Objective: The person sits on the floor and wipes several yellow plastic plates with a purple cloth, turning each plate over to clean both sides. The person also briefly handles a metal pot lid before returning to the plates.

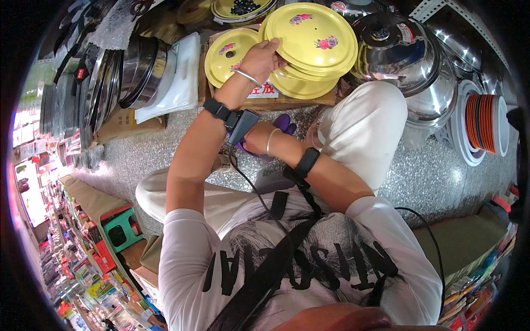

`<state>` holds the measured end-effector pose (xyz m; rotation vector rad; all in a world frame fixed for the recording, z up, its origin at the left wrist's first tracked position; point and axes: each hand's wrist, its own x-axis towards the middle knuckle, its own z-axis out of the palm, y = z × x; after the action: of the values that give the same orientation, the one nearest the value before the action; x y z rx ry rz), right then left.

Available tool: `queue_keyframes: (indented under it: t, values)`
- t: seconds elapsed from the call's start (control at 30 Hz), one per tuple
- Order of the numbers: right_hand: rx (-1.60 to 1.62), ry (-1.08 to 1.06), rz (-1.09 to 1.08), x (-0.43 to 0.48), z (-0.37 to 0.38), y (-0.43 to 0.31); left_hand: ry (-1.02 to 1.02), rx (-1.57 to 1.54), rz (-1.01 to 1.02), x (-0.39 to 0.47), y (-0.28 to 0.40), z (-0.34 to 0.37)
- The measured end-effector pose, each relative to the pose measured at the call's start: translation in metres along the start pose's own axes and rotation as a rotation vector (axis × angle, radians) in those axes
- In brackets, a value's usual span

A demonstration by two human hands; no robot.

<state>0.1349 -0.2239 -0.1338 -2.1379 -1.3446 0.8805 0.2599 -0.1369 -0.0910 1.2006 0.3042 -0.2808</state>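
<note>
My left hand (260,62) reaches out to a stack of yellow enamel lids. Its thumb lies over the rim of the large top lid (311,37), which is printed with pink and purple flowers, and its fingers curl beneath the edge. More yellow lids (304,87) lie under that one. A smaller yellow lid (219,68) with a dark knob sits left of the hand. Lower down, between my knees, my right hand (260,138) is beside a purple item (283,123) on the floor. Its fingers are partly hidden by the device on my left wrist.
The lids rest on a cardboard box (290,102) with a printed sign. Metal pans (143,72) and clear plastic sheets (178,78) stand left. A large lidded steel pot (397,53) and stacked orange-brown plant saucers (480,122) are right. A green plastic stool (122,229) stands behind left.
</note>
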Motion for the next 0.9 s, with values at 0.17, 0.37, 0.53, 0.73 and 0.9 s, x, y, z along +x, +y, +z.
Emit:
queue_keyframes:
  t: [0.17,0.37,0.53,0.73,0.9]
  values:
    - [0.057,0.131,-0.070,0.016,0.021,0.005,0.167,0.531,-0.024,0.005,0.003,0.009]
    - [0.132,0.189,-0.122,0.021,0.028,0.007,0.235,1.269,0.294,0.012,0.002,-0.003]
    - [0.019,0.082,-0.044,0.015,0.019,0.006,0.324,1.238,0.445,0.008,-0.015,-0.055]
    - [0.108,0.058,-0.014,0.011,0.008,0.000,0.472,1.345,0.329,-0.032,-0.042,-0.153]
    - [0.100,0.027,-0.036,0.012,0.007,-0.004,0.702,1.395,0.264,-0.045,-0.061,-0.185]
